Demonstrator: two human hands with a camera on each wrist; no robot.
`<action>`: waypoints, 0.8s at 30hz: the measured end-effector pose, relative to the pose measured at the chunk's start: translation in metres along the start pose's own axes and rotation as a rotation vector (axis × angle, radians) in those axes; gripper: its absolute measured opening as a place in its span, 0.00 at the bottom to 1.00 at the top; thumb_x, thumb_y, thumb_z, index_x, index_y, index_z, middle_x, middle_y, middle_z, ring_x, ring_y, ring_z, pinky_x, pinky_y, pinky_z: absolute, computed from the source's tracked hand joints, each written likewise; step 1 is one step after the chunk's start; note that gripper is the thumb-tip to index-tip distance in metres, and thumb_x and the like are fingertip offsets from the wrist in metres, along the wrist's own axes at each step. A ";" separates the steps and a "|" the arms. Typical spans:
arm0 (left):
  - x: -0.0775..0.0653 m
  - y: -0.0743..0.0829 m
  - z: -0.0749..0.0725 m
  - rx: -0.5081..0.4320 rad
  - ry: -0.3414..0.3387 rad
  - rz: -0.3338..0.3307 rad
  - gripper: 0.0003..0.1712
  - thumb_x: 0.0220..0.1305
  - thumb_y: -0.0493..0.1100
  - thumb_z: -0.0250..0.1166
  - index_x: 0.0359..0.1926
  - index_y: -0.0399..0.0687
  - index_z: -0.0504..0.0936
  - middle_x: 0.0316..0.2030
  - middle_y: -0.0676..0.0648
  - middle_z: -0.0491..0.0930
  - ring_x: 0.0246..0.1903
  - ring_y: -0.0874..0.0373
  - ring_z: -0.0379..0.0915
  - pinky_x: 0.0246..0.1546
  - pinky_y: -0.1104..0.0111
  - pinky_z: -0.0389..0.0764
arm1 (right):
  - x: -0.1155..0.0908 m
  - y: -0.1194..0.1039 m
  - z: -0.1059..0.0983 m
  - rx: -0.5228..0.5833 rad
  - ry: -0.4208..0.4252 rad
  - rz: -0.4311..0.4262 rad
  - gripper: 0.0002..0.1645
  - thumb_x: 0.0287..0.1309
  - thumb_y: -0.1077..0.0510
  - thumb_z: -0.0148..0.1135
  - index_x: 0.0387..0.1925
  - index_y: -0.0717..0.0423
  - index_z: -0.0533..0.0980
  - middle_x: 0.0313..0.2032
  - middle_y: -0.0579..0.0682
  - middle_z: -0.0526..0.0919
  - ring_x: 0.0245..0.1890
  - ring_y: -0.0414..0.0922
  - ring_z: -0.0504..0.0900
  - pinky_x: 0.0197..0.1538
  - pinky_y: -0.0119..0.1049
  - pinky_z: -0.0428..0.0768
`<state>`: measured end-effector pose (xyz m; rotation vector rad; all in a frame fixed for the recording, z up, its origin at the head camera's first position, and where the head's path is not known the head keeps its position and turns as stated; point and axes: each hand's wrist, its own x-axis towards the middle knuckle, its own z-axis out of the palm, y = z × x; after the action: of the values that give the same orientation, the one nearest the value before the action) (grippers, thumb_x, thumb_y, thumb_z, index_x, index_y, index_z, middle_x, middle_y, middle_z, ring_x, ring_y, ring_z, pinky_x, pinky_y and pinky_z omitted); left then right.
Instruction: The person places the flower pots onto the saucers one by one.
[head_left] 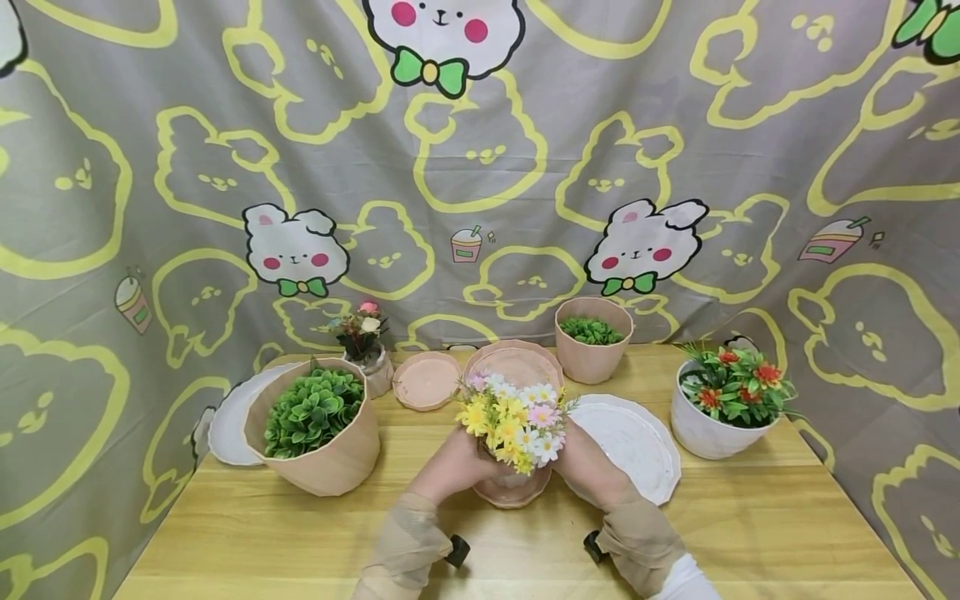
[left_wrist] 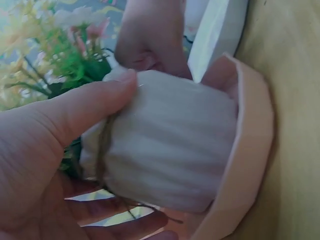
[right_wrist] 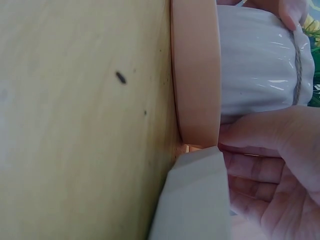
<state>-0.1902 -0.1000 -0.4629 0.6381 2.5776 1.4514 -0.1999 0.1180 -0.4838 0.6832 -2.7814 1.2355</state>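
Left wrist view showed left hand (left_wrist: pixel 45 135) and right hand (left_wrist: pixel 157 40), fingers clasping the white pot (left_wrist: pixel 170 135) inside the pink saucer (left_wrist: pixel 252 145), where even, two-sided pressure seemed safest.

- Up high, the head view looks forward and down across the table (head_left: pixel 225 533), the patterned curtain (head_left: pixel 465 167) filling the back!
- Down low now, the left wrist view sits right up close, tipped sideways, table along its right edge, facing the white pot (left_wrist: pixel 170 140).
- Over to the right wrist view: also tight, tipped the other way, table filling the left, white pot upper right.
- Both wrist views share the white pot and pink saucer (left_wrist: pixel 252 150) from opposite sides; all three catch the flowers (head_left: pixel 517 421)!
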 end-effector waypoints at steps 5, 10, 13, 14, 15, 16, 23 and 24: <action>-0.004 0.000 -0.009 0.049 -0.036 -0.054 0.52 0.43 0.36 0.76 0.70 0.54 0.64 0.65 0.48 0.72 0.60 0.53 0.72 0.66 0.56 0.70 | 0.000 0.002 -0.001 -0.019 0.004 -0.016 0.32 0.72 0.57 0.51 0.73 0.45 0.57 0.71 0.44 0.64 0.71 0.42 0.62 0.75 0.44 0.60; -0.006 0.000 -0.019 0.107 -0.054 -0.062 0.43 0.43 0.37 0.77 0.64 0.50 0.73 0.58 0.46 0.78 0.57 0.48 0.74 0.65 0.53 0.71 | 0.000 0.000 -0.004 0.005 0.006 0.011 0.29 0.75 0.51 0.43 0.74 0.39 0.54 0.71 0.39 0.62 0.71 0.39 0.60 0.75 0.43 0.60; -0.008 -0.001 -0.024 0.153 -0.038 -0.104 0.37 0.43 0.35 0.76 0.59 0.42 0.77 0.55 0.40 0.79 0.55 0.44 0.75 0.62 0.51 0.73 | 0.000 -0.002 -0.006 -0.012 0.002 0.034 0.28 0.75 0.51 0.41 0.73 0.40 0.55 0.71 0.39 0.62 0.71 0.39 0.60 0.75 0.42 0.60; -0.009 -0.002 -0.026 0.182 -0.026 -0.129 0.35 0.44 0.35 0.75 0.57 0.39 0.77 0.55 0.37 0.78 0.54 0.43 0.75 0.60 0.51 0.75 | 0.000 -0.003 -0.006 -0.023 0.002 0.039 0.28 0.75 0.51 0.41 0.73 0.42 0.56 0.71 0.40 0.63 0.71 0.40 0.61 0.75 0.43 0.60; -0.010 -0.002 -0.026 0.199 -0.018 -0.160 0.32 0.44 0.36 0.75 0.54 0.36 0.78 0.51 0.35 0.80 0.50 0.43 0.77 0.56 0.51 0.78 | 0.000 -0.003 -0.007 -0.045 0.005 0.037 0.27 0.75 0.52 0.42 0.73 0.44 0.57 0.70 0.42 0.64 0.71 0.41 0.62 0.74 0.43 0.60; -0.010 -0.002 -0.027 0.203 -0.011 -0.194 0.30 0.45 0.36 0.74 0.53 0.33 0.78 0.47 0.34 0.81 0.45 0.43 0.78 0.50 0.52 0.80 | 0.001 -0.003 -0.007 -0.066 0.006 0.040 0.27 0.75 0.53 0.42 0.72 0.46 0.59 0.70 0.43 0.65 0.70 0.41 0.63 0.74 0.43 0.61; -0.011 -0.007 -0.024 0.272 0.037 -0.345 0.27 0.53 0.44 0.72 0.49 0.30 0.77 0.39 0.35 0.83 0.36 0.49 0.78 0.37 0.60 0.81 | 0.002 -0.001 -0.006 -0.173 0.033 0.004 0.24 0.72 0.60 0.48 0.67 0.56 0.66 0.65 0.52 0.72 0.67 0.47 0.69 0.71 0.46 0.66; -0.011 -0.008 -0.023 0.279 0.041 -0.349 0.24 0.54 0.43 0.71 0.46 0.30 0.78 0.38 0.36 0.83 0.35 0.50 0.78 0.36 0.61 0.80 | 0.002 -0.001 -0.006 -0.172 0.033 0.004 0.24 0.72 0.61 0.48 0.67 0.56 0.67 0.65 0.52 0.73 0.66 0.47 0.70 0.71 0.46 0.66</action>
<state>-0.1898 -0.1264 -0.4584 0.1672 2.7701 1.0194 -0.2024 0.1206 -0.4785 0.6380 -2.8201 0.9825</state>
